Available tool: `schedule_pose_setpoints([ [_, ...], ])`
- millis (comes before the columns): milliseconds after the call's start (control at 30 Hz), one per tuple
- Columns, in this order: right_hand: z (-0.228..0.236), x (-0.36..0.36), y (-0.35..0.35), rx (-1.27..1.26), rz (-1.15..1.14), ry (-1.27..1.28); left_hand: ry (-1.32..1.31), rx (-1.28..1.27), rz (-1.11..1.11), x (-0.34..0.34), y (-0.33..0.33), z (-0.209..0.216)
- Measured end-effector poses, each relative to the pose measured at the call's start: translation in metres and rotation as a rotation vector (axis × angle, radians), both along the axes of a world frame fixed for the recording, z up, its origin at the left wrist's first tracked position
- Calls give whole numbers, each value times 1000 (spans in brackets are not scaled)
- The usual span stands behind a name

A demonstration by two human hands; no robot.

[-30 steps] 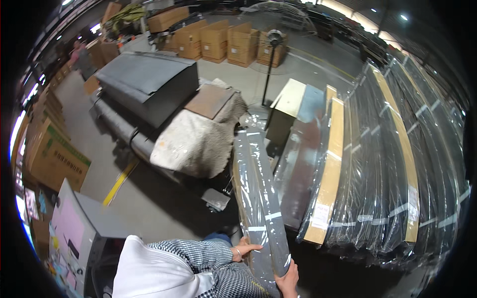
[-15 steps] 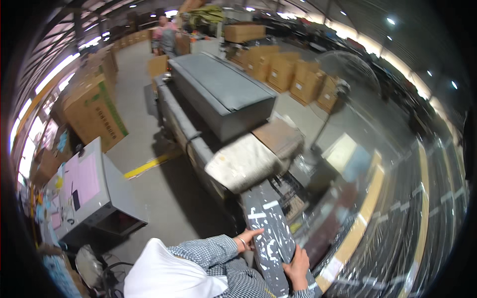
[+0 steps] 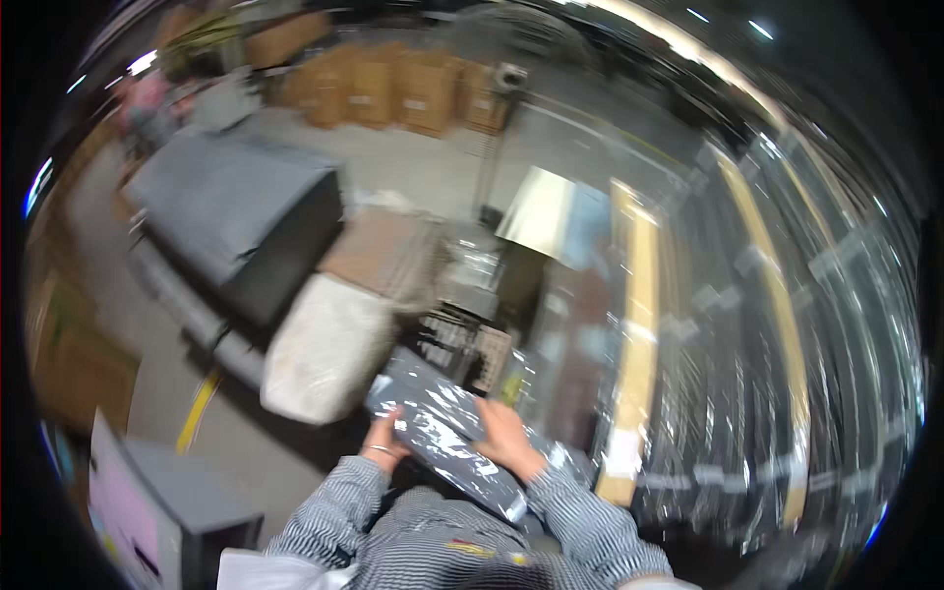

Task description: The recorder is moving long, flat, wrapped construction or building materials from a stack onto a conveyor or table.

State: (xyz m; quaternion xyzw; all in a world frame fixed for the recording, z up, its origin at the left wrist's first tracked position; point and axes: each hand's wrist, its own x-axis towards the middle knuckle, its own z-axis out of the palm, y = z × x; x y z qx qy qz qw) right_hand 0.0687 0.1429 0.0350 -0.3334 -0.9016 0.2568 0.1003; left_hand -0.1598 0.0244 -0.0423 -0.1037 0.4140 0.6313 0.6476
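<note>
A: So, biggest first: along the right stand long boards wrapped in clear film (image 3: 787,324), leaning in a row, probably so each can be pulled out on its own.

B: And on the left?

A: A large dark grey machine (image 3: 231,211), with a white film-covered bundle (image 3: 320,359) lying against its near end. Far behind sit brown cartons (image 3: 393,88) on the floor, well apart from the person (the whole view is blurred, so details are soft).

B: What is in the hands?

A: A long grey panel in shiny plastic wrap (image 3: 442,438), held low in front of the body, slanting from upper left down toward the lower right. It rests across both hands, apparently because its length needs support at two places.

B: The grip on each side?

A: The left hand (image 3: 383,438) closes around the panel's left edge, fingers curled up over it. The right hand (image 3: 503,433) lies flatter on the top face, fingers spread, pressing it steady; I judge it is holding the panel rather than merely touching, though blur hides the thumb.

B: Sleeves?

A: Striped shirt sleeves (image 3: 580,511).
</note>
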Motion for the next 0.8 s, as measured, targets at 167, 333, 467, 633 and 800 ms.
schedule_pose_setpoints([
  [167,54,-40,34,366,-193,354,217,-158,27,-61,58,-67],
  [333,50,58,20,381,-668,107,245,-259,-157,10,88,-67],
  [467,3,188,-26,208,-1149,-405,58,-153,-542,118,82,-50],
  [633,-12,198,-60,25,-1168,-495,159,43,-1165,216,93,-24],
  [800,-10,171,-63,-21,-916,97,100,83,-950,243,102,-25],
])
